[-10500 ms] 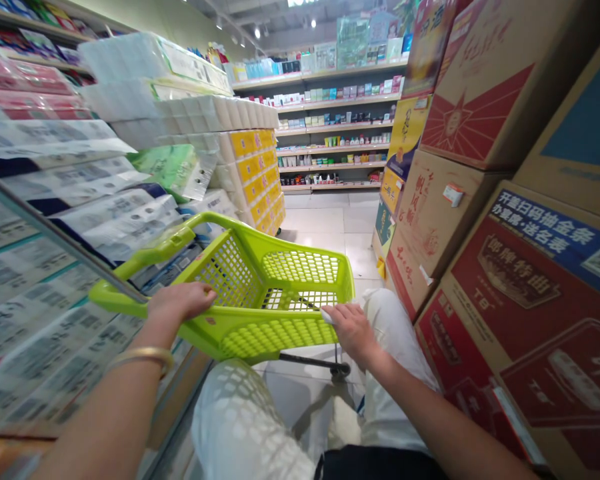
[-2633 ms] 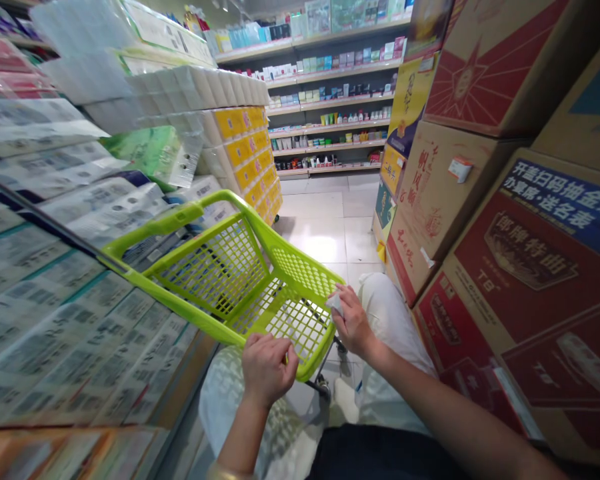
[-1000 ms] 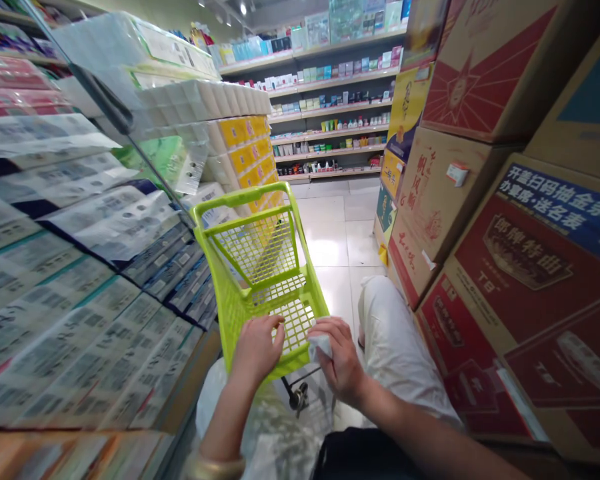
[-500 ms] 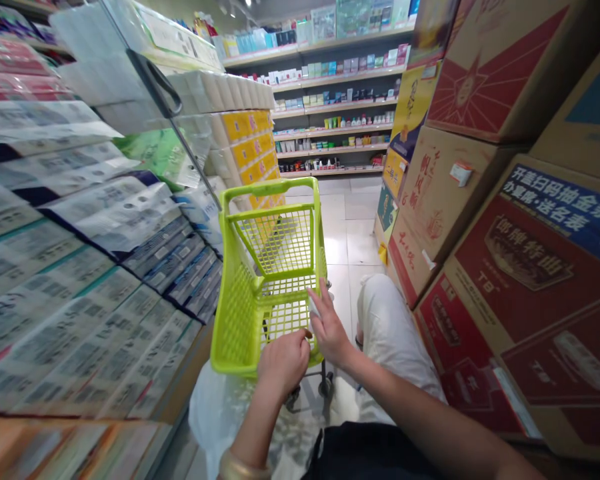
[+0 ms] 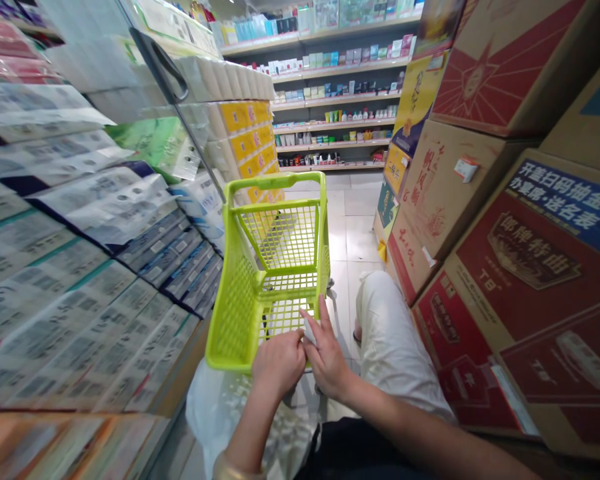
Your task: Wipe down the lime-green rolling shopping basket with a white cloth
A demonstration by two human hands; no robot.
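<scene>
At the far left, shelves of wrapped tissue-paper packs (image 5: 80,267) are seen, and a thin metal pull rod with a black handle (image 5: 163,63) is leaned across them. Just beside the shelves, on the pale tiled floor (image 5: 347,227), the lime-green plastic shopping cart (image 5: 233,313) is stood with its near rim directly under the two hands; nothing is seen inside its basket.

The near rim is taken by the left hand (image 5: 279,363). Its grip is closed fully over the edge, so the cart is held steady.

Touching it on the right, the right hand (image 5: 327,353) is laid on the same rim. Its grip is only loosely closed: the small white cloth (image 5: 309,331) is kept between thumb and fingers, while the index finger is stretched forward along the mesh.

The step in hand is judged to be the wiping of the near rim. For a further stroke, the cloth must be kept pressed flat and the cart must not be let roll.

At the right, a knee in white trousers (image 5: 390,327) and stacked red-and-brown cardboard boxes (image 5: 505,280) are seen close by.
</scene>
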